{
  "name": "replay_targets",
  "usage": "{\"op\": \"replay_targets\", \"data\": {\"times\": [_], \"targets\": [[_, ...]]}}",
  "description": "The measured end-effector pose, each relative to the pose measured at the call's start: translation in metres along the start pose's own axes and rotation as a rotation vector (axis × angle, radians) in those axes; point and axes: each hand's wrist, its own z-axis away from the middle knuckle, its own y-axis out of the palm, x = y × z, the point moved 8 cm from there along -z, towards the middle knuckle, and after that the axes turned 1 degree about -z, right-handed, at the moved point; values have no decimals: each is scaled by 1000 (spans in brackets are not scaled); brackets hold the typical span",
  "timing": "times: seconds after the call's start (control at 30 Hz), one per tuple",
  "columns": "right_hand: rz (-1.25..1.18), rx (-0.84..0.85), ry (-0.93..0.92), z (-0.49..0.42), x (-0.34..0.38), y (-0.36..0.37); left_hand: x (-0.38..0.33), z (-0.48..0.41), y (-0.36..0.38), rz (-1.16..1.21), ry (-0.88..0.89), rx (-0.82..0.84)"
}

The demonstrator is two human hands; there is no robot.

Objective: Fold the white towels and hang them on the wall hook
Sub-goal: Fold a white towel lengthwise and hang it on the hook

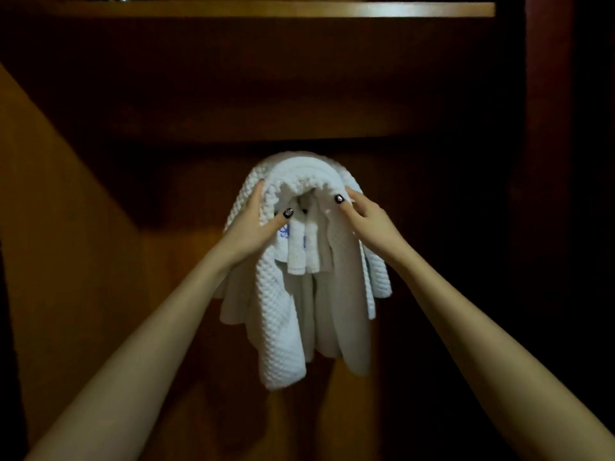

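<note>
White towels (301,294): several waffle-weave and plain layers bundled as one, doubled over at the top into a rounded crown, loose ends hanging straight down in uneven lengths; long axis vertical, crown running left to right. Location: against a dark wooden panel (199,94), below a lighter shelf (266,10), at the centre of the view. Wall hook: not visible, presumably under the crown; whether the bundle's weight already rests on it cannot be told. Left hand (248,232): clasps the crown's left shoulder, thumb across the front edge, fingers wrapped behind the cloth. Right hand (369,221): pinches the right shoulder, thumb tip pressed on the front fold, fingers over the top. Relation: the bundle lies directly ahead of and between the two hands, its crown at fingertip level and its body hanging below the wrists; both arms reach out about equally, neither clearly nearer. Judgement: the seating stage, where the crown's centre must sit squarely over the hidden support before either grasp is let go.
</note>
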Motion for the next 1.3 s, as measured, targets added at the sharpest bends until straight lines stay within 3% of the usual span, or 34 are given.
{"op": "replay_targets", "data": {"times": [0.17, 0.27, 0.47, 0.6, 0.73, 1.0, 1.13, 1.3], "targets": [[-38, 26, 110, 51, -1, -4, -17, 46, 8, -90, -58, -226], [27, 16, 201, 108, -11, -6, -34, 93, 29, -83, -14, -239], [206, 121, 486, 295, -72, -27, -79, 213, 158, -77, 30, 124], [368, 165, 731, 452, -107, -73, -119, 318, 269, -48, 52, 469], [543, 242, 950, 580, -108, -127, -172, 409, 363, -23, 165, 708], [749, -19, 1476, 793, -77, -286, -293, 554, 500, -23, 434, 1059], [861, 4, 1681, 885, -65, -333, -354, 614, 548, 56, 499, 1227], [806, 27, 1878, 971, -78, -384, -424, 674, 621, 105, 537, 1352]]}}
